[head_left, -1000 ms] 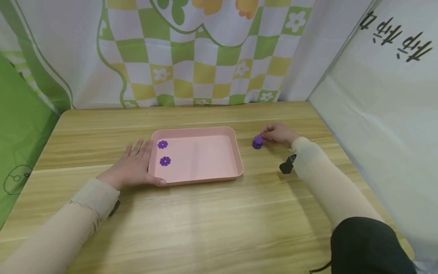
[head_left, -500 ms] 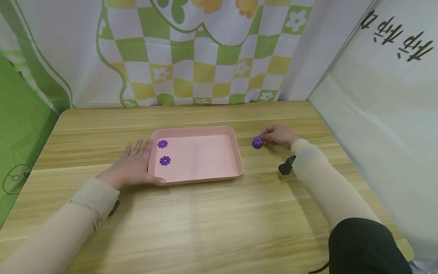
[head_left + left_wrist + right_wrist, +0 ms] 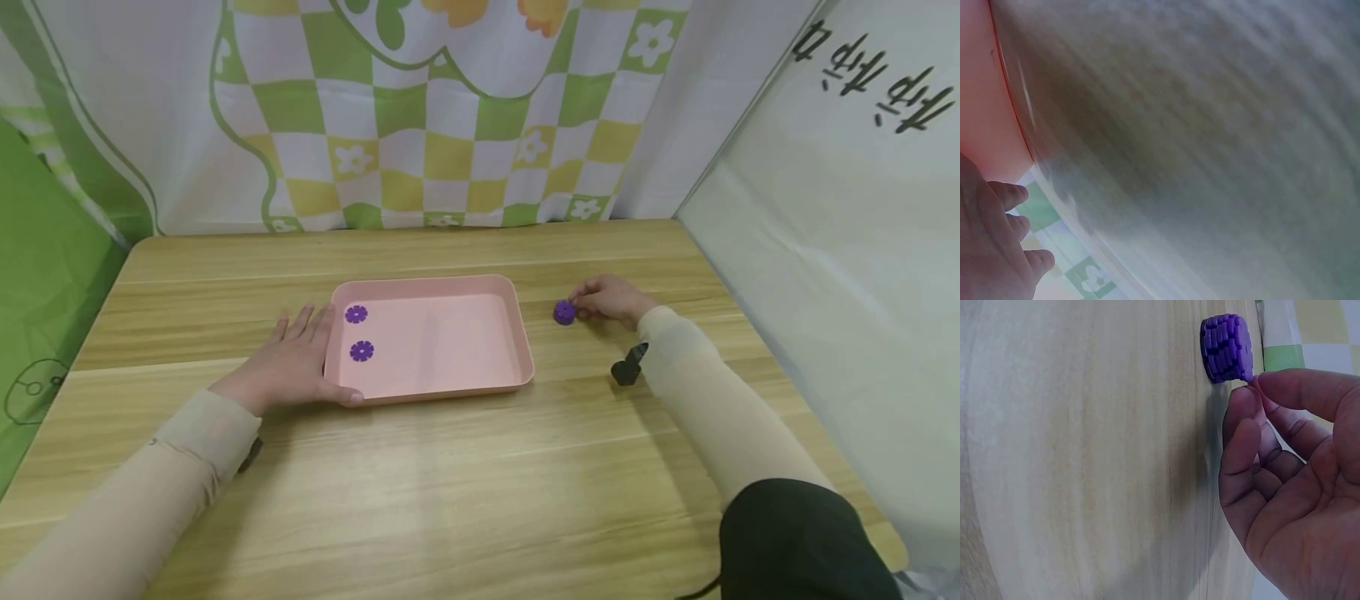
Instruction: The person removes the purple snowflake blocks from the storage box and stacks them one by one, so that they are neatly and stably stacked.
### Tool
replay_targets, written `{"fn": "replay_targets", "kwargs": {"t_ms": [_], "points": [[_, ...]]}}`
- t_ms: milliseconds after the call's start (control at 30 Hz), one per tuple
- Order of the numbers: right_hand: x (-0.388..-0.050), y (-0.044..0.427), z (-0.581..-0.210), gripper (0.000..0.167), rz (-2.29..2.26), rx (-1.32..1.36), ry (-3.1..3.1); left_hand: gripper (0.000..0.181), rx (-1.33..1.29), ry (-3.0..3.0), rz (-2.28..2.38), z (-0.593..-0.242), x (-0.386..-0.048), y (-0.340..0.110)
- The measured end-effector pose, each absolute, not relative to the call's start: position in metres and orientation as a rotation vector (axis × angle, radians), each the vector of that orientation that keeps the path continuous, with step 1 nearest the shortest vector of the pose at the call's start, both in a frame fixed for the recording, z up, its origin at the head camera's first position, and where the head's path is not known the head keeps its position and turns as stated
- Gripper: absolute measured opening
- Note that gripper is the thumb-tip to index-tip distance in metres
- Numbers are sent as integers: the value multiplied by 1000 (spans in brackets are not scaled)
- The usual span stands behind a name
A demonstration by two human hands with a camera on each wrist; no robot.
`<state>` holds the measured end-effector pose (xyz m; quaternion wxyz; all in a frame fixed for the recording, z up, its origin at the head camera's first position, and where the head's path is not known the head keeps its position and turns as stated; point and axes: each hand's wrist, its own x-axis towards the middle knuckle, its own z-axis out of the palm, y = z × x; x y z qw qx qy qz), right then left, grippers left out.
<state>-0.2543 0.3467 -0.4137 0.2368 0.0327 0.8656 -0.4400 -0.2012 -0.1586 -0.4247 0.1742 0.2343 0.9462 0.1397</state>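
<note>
A small stack of purple notched discs (image 3: 564,312) stands on the table to the right of a shallow pink tray (image 3: 450,392). My right hand (image 3: 613,300) is at the stack's right side. In the right wrist view, the thumb and forefinger of that hand (image 3: 1297,481) pinch the edge of the topmost disc (image 3: 1245,347). Two flat purple discs lie in the tray's left part: a far one (image 3: 356,314) and a nearer one (image 3: 362,351). With fingers spread, my left hand (image 3: 292,367) rests against the tray's left side, its thumb along the near left corner.
The wooden table (image 3: 450,500) runs back to a checkered curtain (image 3: 442,158). A white sheet (image 3: 847,250) hangs along the right side, and a green panel (image 3: 52,275) stands at the left. A black camera mount (image 3: 628,365) sits under the right wrist.
The top purple disc, earlier sitting slightly raised and offset, now lines up with the stack. My right hand has moved only slightly; the left hand and tray stay put.
</note>
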Motion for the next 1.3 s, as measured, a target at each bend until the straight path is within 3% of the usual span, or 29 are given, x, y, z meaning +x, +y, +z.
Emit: {"fn": "replay_targets", "kwargs": {"t_ms": [667,900,1300], "points": [[-255,348,-415,24,-1274,103,2337,149,675,2673,407,-423,-200,-157],[-255,348,-412,32,-1243,96,2354,149,666,2677,407,-423,-200,-157],[-274,308,-370,40,-1261,38,2405,151,656,2678,397,-425,-202,-160]]}}
